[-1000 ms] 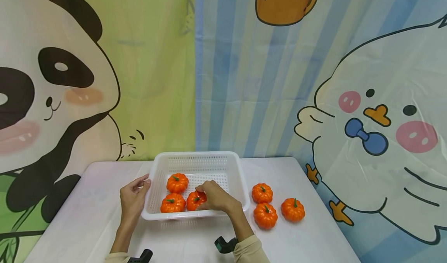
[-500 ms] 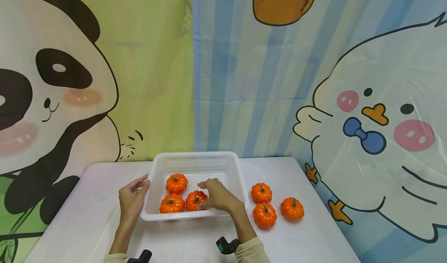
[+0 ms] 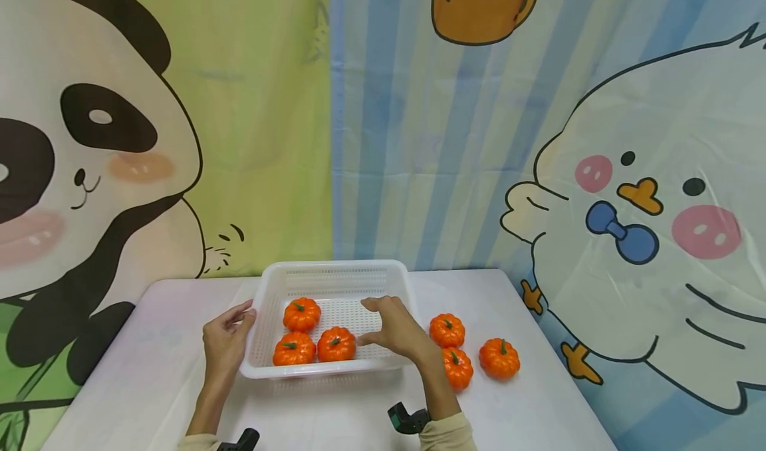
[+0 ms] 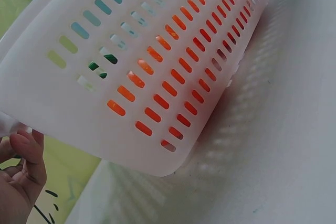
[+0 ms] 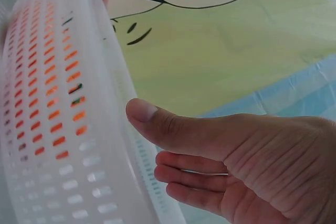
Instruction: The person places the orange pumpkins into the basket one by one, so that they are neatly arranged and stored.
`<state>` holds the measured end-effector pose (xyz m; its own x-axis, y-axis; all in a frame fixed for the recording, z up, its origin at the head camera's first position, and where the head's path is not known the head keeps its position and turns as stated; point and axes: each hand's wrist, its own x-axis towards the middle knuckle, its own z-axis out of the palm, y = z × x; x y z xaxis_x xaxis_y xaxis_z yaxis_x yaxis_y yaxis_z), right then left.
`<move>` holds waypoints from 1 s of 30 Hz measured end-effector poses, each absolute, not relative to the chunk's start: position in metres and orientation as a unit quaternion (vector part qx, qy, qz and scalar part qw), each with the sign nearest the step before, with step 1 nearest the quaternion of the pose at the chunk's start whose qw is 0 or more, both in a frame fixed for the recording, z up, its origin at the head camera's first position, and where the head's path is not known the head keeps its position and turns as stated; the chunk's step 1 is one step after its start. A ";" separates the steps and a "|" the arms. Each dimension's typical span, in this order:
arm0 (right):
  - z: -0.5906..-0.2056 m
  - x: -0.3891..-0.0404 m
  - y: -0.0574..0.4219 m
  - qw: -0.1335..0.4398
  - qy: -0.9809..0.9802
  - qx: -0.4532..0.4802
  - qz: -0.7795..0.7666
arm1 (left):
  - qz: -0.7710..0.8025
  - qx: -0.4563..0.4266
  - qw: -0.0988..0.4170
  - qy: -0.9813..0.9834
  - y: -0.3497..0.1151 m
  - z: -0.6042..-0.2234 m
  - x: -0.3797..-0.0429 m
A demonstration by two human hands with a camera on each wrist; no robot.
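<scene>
A white perforated plastic basket stands on the table, with three small orange pumpkins inside: one at the back, one at the front left and one at the front right. My left hand holds the basket's left rim; its curled fingers show against the rim in the left wrist view. Over the right half of the basket, my right hand is spread with thumb and forefinger apart, holding nothing, just right of the front right pumpkin.
Three more orange pumpkins lie on the white table right of the basket: a rear one, a front one partly behind my right forearm, and a right one. A printed curtain hangs behind.
My right hand has let go of the front right pumpkin and moved right, its fingers opening. That pumpkin stays in the basket. My left hand keeps its place at the rim.
</scene>
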<state>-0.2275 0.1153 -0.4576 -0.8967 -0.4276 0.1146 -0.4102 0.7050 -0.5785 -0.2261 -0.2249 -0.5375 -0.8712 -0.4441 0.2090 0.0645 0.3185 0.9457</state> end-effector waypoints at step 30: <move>-0.452 -0.212 0.197 -0.057 0.913 -0.100 -0.391 | -0.570 0.128 0.220 -0.781 -0.225 -0.536 -0.225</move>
